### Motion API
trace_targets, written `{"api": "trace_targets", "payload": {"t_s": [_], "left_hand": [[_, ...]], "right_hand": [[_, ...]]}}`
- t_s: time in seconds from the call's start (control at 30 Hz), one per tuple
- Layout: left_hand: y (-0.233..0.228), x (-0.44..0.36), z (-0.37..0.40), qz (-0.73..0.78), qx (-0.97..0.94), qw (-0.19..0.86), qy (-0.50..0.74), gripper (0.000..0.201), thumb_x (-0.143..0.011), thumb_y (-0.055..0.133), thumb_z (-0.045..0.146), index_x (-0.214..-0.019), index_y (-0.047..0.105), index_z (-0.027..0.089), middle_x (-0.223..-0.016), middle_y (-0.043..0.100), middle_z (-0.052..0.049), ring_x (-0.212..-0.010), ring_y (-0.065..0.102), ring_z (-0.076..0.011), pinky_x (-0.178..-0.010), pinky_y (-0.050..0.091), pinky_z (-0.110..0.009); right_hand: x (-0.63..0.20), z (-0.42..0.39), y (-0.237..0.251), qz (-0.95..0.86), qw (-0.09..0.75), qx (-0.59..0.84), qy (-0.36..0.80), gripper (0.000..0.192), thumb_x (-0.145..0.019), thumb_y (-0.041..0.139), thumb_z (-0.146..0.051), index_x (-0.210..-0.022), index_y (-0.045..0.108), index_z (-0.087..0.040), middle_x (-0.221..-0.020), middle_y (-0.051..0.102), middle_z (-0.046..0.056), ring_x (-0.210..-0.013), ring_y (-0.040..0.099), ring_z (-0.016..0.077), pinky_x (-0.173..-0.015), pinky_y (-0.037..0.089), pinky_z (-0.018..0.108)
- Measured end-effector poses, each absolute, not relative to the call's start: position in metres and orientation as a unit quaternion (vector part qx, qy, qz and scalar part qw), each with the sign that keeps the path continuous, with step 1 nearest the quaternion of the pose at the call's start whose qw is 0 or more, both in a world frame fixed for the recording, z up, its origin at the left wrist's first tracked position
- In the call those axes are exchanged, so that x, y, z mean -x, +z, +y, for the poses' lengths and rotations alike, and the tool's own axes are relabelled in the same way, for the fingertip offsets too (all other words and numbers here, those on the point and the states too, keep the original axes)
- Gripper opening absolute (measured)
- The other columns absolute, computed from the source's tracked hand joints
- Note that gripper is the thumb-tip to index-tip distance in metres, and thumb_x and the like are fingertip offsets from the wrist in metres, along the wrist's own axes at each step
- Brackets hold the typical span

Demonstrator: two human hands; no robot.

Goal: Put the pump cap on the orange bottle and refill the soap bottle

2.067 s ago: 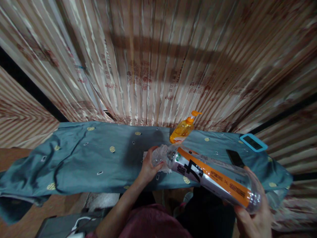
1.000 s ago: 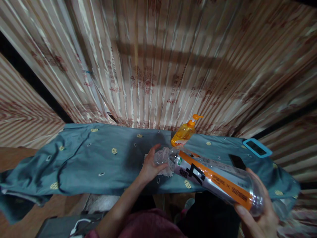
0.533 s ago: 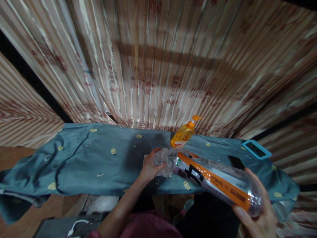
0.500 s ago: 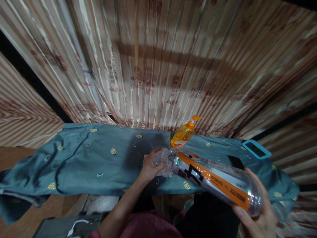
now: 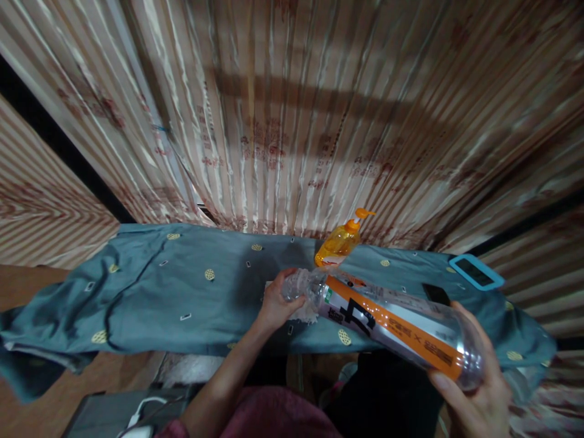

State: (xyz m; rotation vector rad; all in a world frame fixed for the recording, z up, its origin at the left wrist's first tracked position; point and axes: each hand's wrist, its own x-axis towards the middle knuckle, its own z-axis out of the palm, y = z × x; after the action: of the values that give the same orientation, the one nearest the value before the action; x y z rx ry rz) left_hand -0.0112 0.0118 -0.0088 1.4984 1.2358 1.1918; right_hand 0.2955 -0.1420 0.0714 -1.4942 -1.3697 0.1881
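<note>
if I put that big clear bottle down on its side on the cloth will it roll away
Probably. The bottle is round and smooth, so it could roll. It looks empty, so likely light and easily nudged. The wrinkled cloth may slow it. Both the left hand and right hand hold it.

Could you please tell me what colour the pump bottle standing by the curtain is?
Orange: the translucent plastic pump bottle and its pump top, seen in the head view.
</note>
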Motion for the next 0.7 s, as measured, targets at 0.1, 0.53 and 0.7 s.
{"api": "trace_targets", "payload": {"t_s": [0.1,0.53,0.7], "left_hand": [[-0.008,0.011,0.011,0.498,-0.596,0.416,0.474,0.058,-0.071,0.088,0.02,-0.126,0.072,0.023,-0.125,0.083,-0.007,-0.117,0.079,-0.0297,-0.109,0.062,-0.046],[-0.008,0.01,0.011,0.5,-0.59,0.421,0.474,0.06,-0.067,0.088,0.016,-0.125,0.073,0.024,-0.129,0.083,-0.006,-0.12,0.079,-0.0301,-0.111,0.061,-0.045],[-0.007,0.011,0.01,0.497,-0.594,0.425,0.468,0.062,-0.067,0.087,0.016,-0.127,0.072,0.023,-0.131,0.083,-0.006,-0.121,0.078,-0.0301,-0.112,0.06,-0.045]], "right_hand": [[-0.295,-0.141,0.074,-0.555,0.544,0.621,0.1,0.104,-0.073,0.095,-0.054,-0.165,0.055,-0.029,-0.173,0.047,0.016,-0.154,0.041,0.0588,-0.122,0.023,0.083],[-0.297,-0.14,0.074,-0.56,0.537,0.625,0.079,0.108,-0.069,0.096,-0.056,-0.167,0.053,-0.035,-0.172,0.05,0.012,-0.154,0.041,0.0598,-0.123,0.023,0.086],[-0.281,-0.14,0.085,-0.539,0.552,0.629,0.09,0.109,-0.071,0.095,-0.066,-0.166,0.054,-0.035,-0.174,0.048,0.009,-0.161,0.034,0.0568,-0.129,0.016,0.082]]}}
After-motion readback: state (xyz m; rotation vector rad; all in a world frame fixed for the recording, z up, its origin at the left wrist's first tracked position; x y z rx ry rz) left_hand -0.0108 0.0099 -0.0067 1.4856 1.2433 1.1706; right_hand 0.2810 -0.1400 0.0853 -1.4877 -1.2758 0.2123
